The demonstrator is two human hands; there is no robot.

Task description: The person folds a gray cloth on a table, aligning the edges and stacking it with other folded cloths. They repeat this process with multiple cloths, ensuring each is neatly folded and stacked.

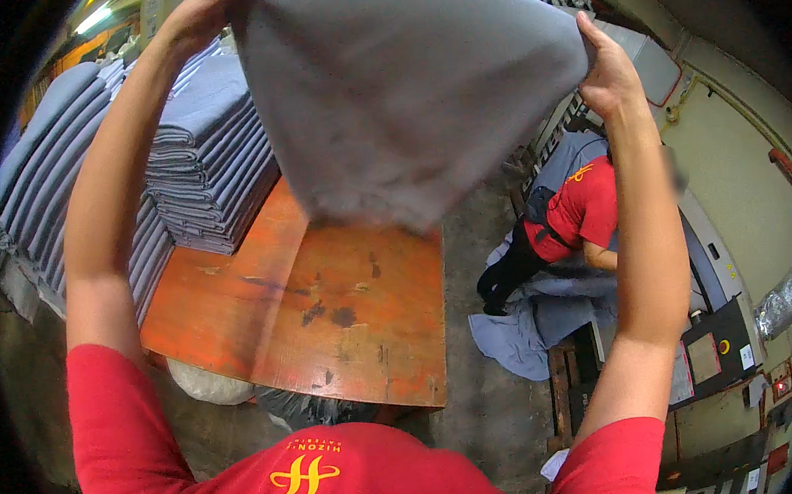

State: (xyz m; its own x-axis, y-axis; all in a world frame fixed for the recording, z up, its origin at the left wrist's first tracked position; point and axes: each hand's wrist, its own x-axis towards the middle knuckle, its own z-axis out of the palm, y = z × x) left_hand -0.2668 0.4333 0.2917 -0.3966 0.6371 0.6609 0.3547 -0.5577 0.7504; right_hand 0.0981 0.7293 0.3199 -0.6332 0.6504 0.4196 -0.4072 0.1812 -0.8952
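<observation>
A grey-blue cloth (413,90) hangs spread between my raised arms, its lower edge blurred above the orange table. My left hand (205,17) grips its upper left corner, partly cut off by the top of the view. On the other side, my right hand (611,71) is closed on the right edge, thumb upward. Below the cloth lies the worn orange wooden tabletop (327,316), with dark stains and scuffs. A tall stack of folded grey-blue cloths (202,160) stands on its far left part, beside my left forearm.
More folded cloths (50,161) are piled at the far left. A co-worker in a red shirt (586,202) bends at the right, by a machine with a dark control panel (716,358). Loose cloth (522,335) trails to the floor there. Bags (208,381) sit under the table.
</observation>
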